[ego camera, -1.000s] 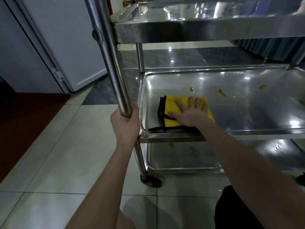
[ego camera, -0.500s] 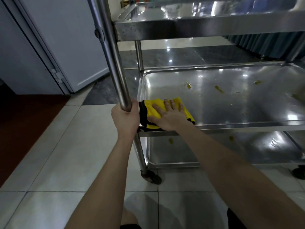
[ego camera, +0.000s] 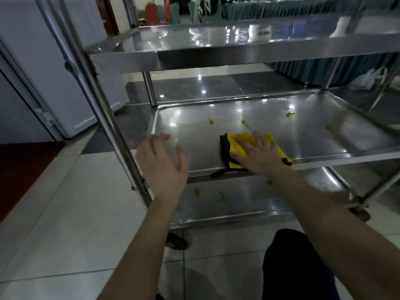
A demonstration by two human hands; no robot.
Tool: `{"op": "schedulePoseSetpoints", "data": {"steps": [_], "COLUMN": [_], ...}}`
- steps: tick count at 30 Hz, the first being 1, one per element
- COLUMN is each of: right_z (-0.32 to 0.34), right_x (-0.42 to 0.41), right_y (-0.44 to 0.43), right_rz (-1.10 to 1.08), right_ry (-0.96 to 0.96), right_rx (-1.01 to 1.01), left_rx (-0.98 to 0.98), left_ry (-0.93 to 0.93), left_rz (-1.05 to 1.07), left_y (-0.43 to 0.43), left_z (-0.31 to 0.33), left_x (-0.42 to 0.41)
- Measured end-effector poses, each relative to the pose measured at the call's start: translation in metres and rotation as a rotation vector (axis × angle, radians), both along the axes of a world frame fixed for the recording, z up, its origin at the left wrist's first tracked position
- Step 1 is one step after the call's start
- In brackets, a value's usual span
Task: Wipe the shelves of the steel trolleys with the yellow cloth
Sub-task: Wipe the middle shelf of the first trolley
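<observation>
1. Right hand: fingers spread flat, pressing yellow cloth on middle shelf, near front edge.
2. Left hand: fingers loosely apart, holding nothing, beside trolley post.
3. Yellow stains lie beyond cloth.

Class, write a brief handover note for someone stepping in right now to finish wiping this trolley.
Left hand: open, off the upright post, holding nothing.
Right hand: flat on the yellow cloth, pressing it onto the middle shelf, near its front edge.
Done: the shelf's near left part looks clean.
Left: yellow spots beyond the cloth and to its right, more on the bottom shelf.
</observation>
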State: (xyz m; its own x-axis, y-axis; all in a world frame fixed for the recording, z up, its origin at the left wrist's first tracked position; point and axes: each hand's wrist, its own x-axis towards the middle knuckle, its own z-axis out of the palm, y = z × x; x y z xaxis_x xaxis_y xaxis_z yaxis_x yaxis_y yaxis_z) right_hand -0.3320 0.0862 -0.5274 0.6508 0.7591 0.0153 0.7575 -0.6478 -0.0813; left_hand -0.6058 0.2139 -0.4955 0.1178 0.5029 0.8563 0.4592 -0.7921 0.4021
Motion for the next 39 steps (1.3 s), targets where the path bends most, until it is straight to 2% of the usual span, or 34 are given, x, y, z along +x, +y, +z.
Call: {"op": "schedulePoseSetpoints", "data": {"steps": [2, 5, 8, 10, 16, 19, 24, 27, 31, 36, 39], "right_z": [-0.002, -0.008, -0.014, -0.014, 0.004, 0.008, 0.005, 0.003, 0.003, 0.008, 0.008], "right_x": [-0.009, -0.013, 0.001, 0.020, 0.106, 0.101, 0.006, -0.023, 0.019, 0.130, 0.162], "right_y": [-0.002, -0.001, -0.001, -0.007, -0.047, -0.019, 0.098, 0.126, 0.091, -0.007, -0.036], "right_rz": [0.035, 0.040, 0.040, 0.030, -0.161, -0.181, 0.102, 0.178, 0.158, -0.084, -0.163], "right_ry": [-0.094, -0.062, 0.023, 0.058, 0.151, 0.162, 0.155, 0.153, 0.161, 0.173, 0.176], "right_rx": [0.034, 0.017, 0.009, 0.004, -0.058, -0.118, -0.122, -0.107, -0.062, -0.076, -0.097], "left_rx": [-0.160, -0.428, -0.488, -0.533, -0.502, -0.474, -0.443, -0.418, -0.426, -0.448, -0.414], "left_ry": [0.230, 0.498, 0.716, 0.778, 0.826, 0.836, 0.770, 0.722, 0.716, 0.744, 0.725], "left_rz": [-0.078, -0.085, -0.073, -0.023, 0.002, -0.011, -0.029, -0.020, -0.006, 0.014, 0.011], "left_y": [0.004, 0.024, 0.044, 0.052, 0.052, 0.049, 0.045, 0.043, 0.046, 0.044, 0.041], "left_z": [-0.004, -0.014, -0.038, -0.051, -0.051, -0.050, -0.043, -0.041, -0.041, -0.038, -0.037], "left_x": [0.027, 0.061, 0.076, 0.075, 0.074, 0.074, 0.074, 0.073, 0.070, 0.069, 0.070]}}
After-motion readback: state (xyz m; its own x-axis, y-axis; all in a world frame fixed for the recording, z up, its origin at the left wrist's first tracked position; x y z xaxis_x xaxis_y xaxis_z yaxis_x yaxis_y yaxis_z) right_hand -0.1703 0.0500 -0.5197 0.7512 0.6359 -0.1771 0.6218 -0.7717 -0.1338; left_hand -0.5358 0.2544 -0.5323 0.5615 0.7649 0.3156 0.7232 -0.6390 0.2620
